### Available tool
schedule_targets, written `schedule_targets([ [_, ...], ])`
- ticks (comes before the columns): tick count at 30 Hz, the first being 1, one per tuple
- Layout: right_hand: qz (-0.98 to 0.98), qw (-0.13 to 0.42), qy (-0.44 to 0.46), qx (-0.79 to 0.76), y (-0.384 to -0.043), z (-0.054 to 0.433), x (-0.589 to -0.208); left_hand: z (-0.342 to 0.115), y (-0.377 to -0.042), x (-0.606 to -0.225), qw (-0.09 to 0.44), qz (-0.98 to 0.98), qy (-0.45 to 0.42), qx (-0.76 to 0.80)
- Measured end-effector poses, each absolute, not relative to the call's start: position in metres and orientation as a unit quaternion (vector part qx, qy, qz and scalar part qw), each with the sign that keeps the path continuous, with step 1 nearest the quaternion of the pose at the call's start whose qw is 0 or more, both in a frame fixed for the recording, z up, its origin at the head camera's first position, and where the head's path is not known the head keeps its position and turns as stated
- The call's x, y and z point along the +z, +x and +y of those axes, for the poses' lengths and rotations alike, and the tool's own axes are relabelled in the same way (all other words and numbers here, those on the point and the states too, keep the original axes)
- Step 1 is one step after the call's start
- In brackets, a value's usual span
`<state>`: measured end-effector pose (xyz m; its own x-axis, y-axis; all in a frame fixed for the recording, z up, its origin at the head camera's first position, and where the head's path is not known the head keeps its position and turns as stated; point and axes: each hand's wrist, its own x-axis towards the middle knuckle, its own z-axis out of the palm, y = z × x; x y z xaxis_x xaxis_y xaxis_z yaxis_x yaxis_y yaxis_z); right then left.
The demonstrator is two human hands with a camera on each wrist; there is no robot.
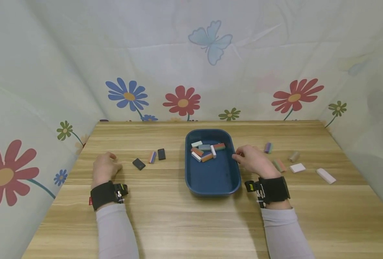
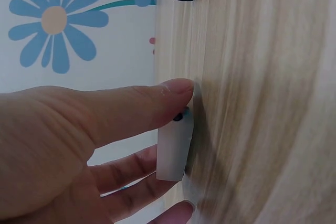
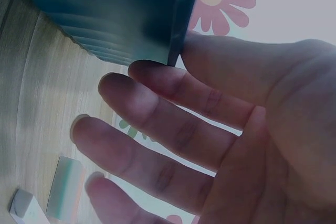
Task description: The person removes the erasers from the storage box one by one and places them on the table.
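My left hand (image 1: pixel 105 167) is low over the left part of the table. In the left wrist view its thumb and fingers pinch a small white block (image 2: pixel 174 153), probably an eraser, close to the tabletop; the head view hides this block behind the hand. My right hand (image 1: pixel 254 160) pinches the right rim of a dark blue plastic tub (image 1: pixel 212 180) between thumb and index finger. Its other fingers (image 3: pixel 126 150) spread loosely outside the wall. Several white and coloured blocks (image 1: pixel 207 157) lie jumbled toward the tub's far end.
Between the left hand and the tub lie two black blocks (image 1: pixel 139 164) and a striped block (image 1: pixel 152 157). Right of the right hand are a purple-green block (image 1: pixel 268 148), a red-green block (image 1: pixel 279 165), a beige block (image 1: pixel 293 156) and white blocks (image 1: pixel 325 176). Flowered cloth surrounds the wooden table (image 1: pixel 165 223).
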<state>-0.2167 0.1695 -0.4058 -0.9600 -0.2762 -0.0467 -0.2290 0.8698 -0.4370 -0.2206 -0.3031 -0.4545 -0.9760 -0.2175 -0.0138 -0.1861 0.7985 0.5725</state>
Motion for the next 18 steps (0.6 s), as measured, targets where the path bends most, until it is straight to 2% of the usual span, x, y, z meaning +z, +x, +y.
schedule_targets([
  [18, 0.965, 0.054, -0.131, -0.222, -0.216, 0.169, -0.407, -0.304, -0.217, -0.445, -0.034, -0.948, 0.106, -0.299],
])
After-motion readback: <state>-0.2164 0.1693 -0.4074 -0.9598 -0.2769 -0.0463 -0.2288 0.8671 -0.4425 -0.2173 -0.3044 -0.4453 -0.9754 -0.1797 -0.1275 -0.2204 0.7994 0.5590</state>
